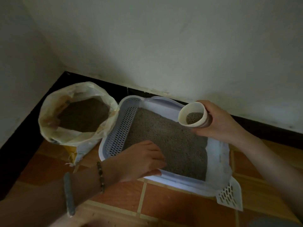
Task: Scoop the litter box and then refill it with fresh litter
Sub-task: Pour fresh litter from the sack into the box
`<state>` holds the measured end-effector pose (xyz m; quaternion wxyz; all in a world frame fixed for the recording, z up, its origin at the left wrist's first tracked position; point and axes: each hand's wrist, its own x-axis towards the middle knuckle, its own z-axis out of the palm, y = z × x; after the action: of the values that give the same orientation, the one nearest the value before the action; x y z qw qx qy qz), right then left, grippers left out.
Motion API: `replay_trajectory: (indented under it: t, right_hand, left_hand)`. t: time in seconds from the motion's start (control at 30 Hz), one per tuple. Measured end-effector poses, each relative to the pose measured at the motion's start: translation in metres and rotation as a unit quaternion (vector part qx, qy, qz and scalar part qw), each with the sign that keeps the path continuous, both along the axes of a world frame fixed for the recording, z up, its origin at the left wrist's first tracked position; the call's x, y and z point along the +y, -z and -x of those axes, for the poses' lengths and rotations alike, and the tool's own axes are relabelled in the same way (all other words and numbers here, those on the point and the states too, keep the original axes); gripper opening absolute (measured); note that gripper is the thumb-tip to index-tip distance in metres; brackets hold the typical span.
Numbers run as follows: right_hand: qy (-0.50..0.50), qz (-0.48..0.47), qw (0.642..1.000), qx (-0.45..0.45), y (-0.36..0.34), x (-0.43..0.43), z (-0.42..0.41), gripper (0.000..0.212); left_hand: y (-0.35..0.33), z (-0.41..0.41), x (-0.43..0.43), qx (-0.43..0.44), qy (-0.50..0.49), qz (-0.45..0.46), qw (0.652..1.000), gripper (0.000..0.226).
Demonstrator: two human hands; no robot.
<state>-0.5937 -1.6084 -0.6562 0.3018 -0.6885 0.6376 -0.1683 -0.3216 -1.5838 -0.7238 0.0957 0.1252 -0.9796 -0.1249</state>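
Observation:
A white litter box (pixel 218 154) with a perforated grey-blue step on its left sits on the floor against the wall, filled with grey litter (pixel 170 141). My left hand (pixel 141 161) rests palm down on the litter at the box's near edge, fingers spread, thumb on the rim. My right hand (pixel 219 122) holds a cream paper cup (pixel 193 114) tilted on its side over the box's far right corner, with a little litter inside it. An open sack of litter (pixel 78 112) stands to the left of the box.
A white slotted scoop (pixel 229 195) lies at the box's near right corner. The floor (pixel 164 205) is orange tile. White walls meet in a corner behind the sack, with a dark baseboard (pixel 262 126).

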Motion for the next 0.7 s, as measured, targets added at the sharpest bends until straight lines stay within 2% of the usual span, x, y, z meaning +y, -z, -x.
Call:
replay_trajectory:
  t: [0.23, 0.5, 0.7]
  right_hand:
    - [-0.001, -0.019, 0.985, 0.171, 0.022, 0.018, 0.046, 0.080]
    - [-0.054, 0.004, 0.945, 0.323, 0.024, 0.024, 0.043, 0.085]
    - [-0.058, -0.039, 0.920, 0.386, 0.017, 0.030, 0.051, 0.087]
  left_hand:
    - [0.013, 0.011, -0.002, -0.036, 0.008, -0.099, 0.994, 0.032]
    - [0.016, 0.016, 0.001, -0.023, 0.014, -0.121, 0.992, 0.032]
    - [0.014, 0.016, 0.001, -0.018, 0.010, -0.138, 0.990, 0.031]
